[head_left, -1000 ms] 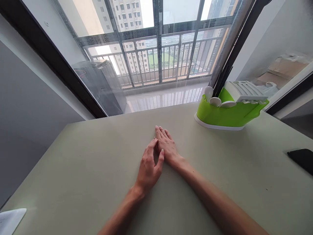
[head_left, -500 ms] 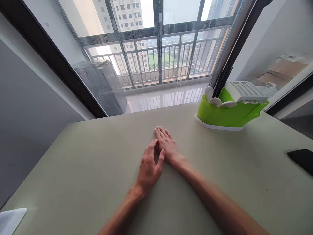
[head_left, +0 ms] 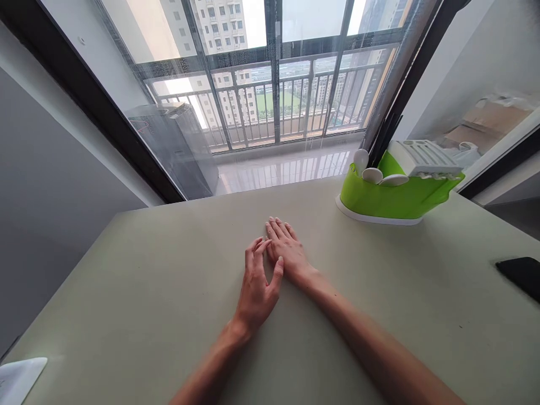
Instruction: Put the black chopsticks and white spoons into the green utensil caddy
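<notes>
In the head view my right hand (head_left: 291, 252) lies palm down on the pale green tabletop (head_left: 169, 292), its fingers stretched out and pointing away from me. Its thumb is mostly hidden by the other hand. My left hand (head_left: 257, 287) rests against the near left side of it, fingers curved and spread. The left thumb tip and index fingertip touch or nearly touch the right hand. No object shows in either hand.
A green and white utensil holder (head_left: 396, 197) with white spoons and black sticks stands at the back right. A black flat object (head_left: 523, 275) lies at the right edge, a white sheet-like item (head_left: 21, 377) at lower left. Beyond the table is a glass window (head_left: 304, 73).
My left hand's fingers have spread apart, the outer ones lifting away to the left from the right hand. My right hand's fingers have fanned slightly.
</notes>
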### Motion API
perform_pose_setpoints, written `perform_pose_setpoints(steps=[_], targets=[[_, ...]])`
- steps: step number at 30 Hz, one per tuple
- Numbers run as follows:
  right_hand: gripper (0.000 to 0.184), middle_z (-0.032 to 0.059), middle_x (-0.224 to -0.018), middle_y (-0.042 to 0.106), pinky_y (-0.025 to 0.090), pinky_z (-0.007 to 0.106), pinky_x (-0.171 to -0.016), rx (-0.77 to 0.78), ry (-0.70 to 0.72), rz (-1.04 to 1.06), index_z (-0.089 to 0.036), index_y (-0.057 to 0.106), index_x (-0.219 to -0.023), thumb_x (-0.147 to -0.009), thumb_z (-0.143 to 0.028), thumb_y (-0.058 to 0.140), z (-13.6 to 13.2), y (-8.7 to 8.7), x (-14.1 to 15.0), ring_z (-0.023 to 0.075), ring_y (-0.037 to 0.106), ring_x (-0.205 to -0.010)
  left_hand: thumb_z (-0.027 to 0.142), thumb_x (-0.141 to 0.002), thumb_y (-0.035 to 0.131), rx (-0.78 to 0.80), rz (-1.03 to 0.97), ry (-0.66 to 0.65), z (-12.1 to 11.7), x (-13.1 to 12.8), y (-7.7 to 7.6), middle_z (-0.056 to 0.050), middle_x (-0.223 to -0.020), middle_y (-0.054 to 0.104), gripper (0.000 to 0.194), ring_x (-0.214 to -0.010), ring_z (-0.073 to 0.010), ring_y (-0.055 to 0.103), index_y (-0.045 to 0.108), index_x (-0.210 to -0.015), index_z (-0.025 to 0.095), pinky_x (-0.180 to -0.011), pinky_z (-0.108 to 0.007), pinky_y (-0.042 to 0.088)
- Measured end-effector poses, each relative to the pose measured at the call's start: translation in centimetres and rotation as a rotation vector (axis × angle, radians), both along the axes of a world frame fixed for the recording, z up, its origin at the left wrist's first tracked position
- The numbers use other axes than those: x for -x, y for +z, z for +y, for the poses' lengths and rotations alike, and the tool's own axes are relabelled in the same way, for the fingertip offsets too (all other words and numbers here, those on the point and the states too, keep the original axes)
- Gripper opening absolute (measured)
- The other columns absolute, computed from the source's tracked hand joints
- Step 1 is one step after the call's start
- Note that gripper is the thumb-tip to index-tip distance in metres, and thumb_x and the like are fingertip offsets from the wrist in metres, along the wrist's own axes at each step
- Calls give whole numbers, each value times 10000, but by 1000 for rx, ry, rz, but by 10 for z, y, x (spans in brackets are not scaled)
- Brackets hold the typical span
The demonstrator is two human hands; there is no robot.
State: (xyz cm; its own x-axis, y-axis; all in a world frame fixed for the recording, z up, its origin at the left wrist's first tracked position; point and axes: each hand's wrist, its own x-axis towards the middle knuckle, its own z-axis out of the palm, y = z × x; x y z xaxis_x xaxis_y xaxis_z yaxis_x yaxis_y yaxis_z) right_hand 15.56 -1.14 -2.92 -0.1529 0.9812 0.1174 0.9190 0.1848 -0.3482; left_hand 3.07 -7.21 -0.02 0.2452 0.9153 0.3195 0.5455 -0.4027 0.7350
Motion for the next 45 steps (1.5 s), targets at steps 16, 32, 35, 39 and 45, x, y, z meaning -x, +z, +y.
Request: perform_pose_setpoints(steps=[16,32,35,39,45], targets=[[554,138,-1689,347,261,476,-1239,175,47,-62,-186,457,-1569,-1040,-349,453,-7,47,-25,258,288,-1570,373,-1052,520,8,-121,26,1,3,-4,-133,-1515,426,416,-1407,-260,481,421,-1441,265,-1144,-503,493],[671,237,-1698,267,327,543,-1181,174,-332,-81,-144,371,-1623,-1029,-431,495,-1,90,-68,413,268,-1560,417,-1044,523,30,-62,34,3,7,-3,-137,-1455,495,407,-1318,-284,568,460,-1413,257,-1096,-527,524],[684,238,-1711,226,339,523,-1177,156,-390,-75,-149,346,-1635,-1033,-440,490,-2,99,-79,407,263,-1562,410,-1046,518,18,-50,28,4,7,-2,-135,-1437,507,390,-1327,-281,558,473,-1399,251,-1110,-531,512],[693,261,-1720,161,358,515,-1166,147,-463,-72,-143,315,-1647,-1043,-445,472,-6,110,-91,415,276,-1556,403,-1046,513,5,-39,24,5,7,-2,-131,-1422,514,369,-1323,-274,556,492,-1378,245,-1111,-525,510],[708,273,-1728,79,452,487,-1089,156,-514,-72,-141,284,-1653,-1047,-471,444,-12,124,-99,414,397,-1496,406,-1044,513,14,-6,21,6,9,-5,-131,-1429,513,369,-1333,-273,539,504,-1375,243,-1121,-520,496]])
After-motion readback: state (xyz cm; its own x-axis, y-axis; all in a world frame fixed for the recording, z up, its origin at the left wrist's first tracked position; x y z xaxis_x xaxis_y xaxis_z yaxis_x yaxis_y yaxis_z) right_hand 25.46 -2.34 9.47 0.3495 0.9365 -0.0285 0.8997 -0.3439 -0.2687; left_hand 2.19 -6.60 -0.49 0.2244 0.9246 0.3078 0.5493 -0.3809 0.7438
